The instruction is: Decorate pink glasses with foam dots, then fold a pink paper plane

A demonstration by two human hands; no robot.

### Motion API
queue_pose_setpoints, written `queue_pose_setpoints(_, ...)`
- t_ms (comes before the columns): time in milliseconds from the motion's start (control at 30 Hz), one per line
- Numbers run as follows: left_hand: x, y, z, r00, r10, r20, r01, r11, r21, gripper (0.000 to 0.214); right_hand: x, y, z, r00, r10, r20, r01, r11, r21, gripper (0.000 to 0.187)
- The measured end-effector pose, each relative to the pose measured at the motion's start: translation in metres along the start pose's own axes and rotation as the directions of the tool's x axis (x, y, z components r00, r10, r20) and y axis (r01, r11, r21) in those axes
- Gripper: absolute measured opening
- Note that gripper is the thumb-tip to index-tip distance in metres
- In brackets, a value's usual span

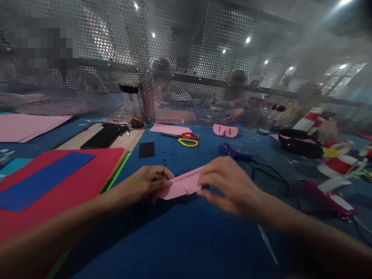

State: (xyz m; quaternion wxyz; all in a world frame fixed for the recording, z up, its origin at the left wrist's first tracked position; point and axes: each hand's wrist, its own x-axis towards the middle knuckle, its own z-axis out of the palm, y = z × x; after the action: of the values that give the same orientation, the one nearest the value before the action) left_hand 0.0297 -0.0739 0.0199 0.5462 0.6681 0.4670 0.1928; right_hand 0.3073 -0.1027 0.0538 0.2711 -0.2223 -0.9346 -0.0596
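Observation:
A folded strip of pink paper (182,185) is held above the blue table, with a small slit in its lower edge. My left hand (155,182) pinches its left end between thumb and fingers. At the other end, my right hand (226,184) grips the paper, its fingers curled over the edge and partly blurred. Beyond the hands lie scissors (188,139) with red and yellow handles and a small black paper square (147,150). A blue glue gun (236,152) rests past my right hand. Farther back stands a cut pink paper piece (225,130) with black dots.
Red paper sheets (107,166) with a blue strip (46,180) on top lie at left. Behind them are a black phone (101,136) and a lidded jar (133,106). A magenta glue gun (331,197) and cords sit at right. A perforated metal screen (186,50) borders the back.

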Motion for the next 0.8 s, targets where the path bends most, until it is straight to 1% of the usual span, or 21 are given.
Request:
queue_pose_setpoints(33, 0.0, -0.001, 0.001, 1.0, -0.012, 0.022, 0.012, 1.0, -0.001, 0.036, -0.001, -0.009, 0.007, 0.996, -0.015, 0.087, 0.015, 1.0, 0.005, 0.013)
queue_pose_setpoints(100, -0.001, -0.004, 0.002, 0.998, -0.035, 0.059, 0.036, 0.999, -0.009, 0.035, -0.004, -0.017, 0.019, 0.98, 0.004, 0.2, -0.004, 1.0, 0.0, 0.017)
queue_pose_setpoints(133, -0.001, -0.005, 0.002, 0.996, -0.044, 0.075, 0.045, 0.999, -0.013, 0.034, -0.006, -0.019, 0.023, 0.972, 0.019, 0.236, -0.018, 1.0, -0.007, 0.019)
queue_pose_setpoints(200, -0.002, -0.006, 0.003, 0.992, -0.064, 0.107, 0.067, 0.997, -0.025, 0.031, -0.009, -0.018, 0.029, 0.96, 0.047, 0.278, -0.042, 0.999, -0.021, 0.023)
queue_pose_setpoints(267, -0.003, -0.005, 0.003, 0.987, -0.089, 0.133, 0.094, 0.995, -0.028, 0.029, -0.01, -0.016, 0.03, 0.955, 0.053, 0.293, -0.047, 0.998, -0.029, 0.023)
queue_pose_setpoints(367, -0.006, -0.001, 0.006, 0.985, -0.112, 0.133, 0.113, 0.994, -0.003, 0.029, -0.011, -0.015, 0.03, 0.95, 0.04, 0.309, -0.027, 0.999, -0.043, 0.02)
queue_pose_setpoints(467, -0.008, 0.002, 0.009, 0.989, -0.13, 0.074, 0.126, 0.99, 0.058, 0.028, -0.011, -0.016, 0.03, 0.948, 0.027, 0.319, -0.006, 0.998, -0.066, 0.017)
queue_pose_setpoints(567, -0.009, 0.001, 0.012, 0.992, -0.129, 0.004, 0.128, 0.981, 0.146, 0.026, -0.013, -0.016, 0.033, 0.946, 0.024, 0.322, 0.002, 0.997, -0.079, 0.02)
queue_pose_setpoints(667, -0.01, -0.003, 0.013, 0.997, -0.056, -0.048, 0.067, 0.961, 0.268, 0.021, -0.015, -0.016, 0.038, 0.949, 0.03, 0.315, -0.009, 0.998, -0.068, 0.023)
queue_pose_setpoints(800, -0.012, -0.005, 0.015, 0.988, 0.069, -0.135, -0.001, 0.892, 0.452, 0.016, -0.018, -0.016, 0.042, 0.947, 0.074, 0.313, -0.079, 0.997, 0.003, 0.021)
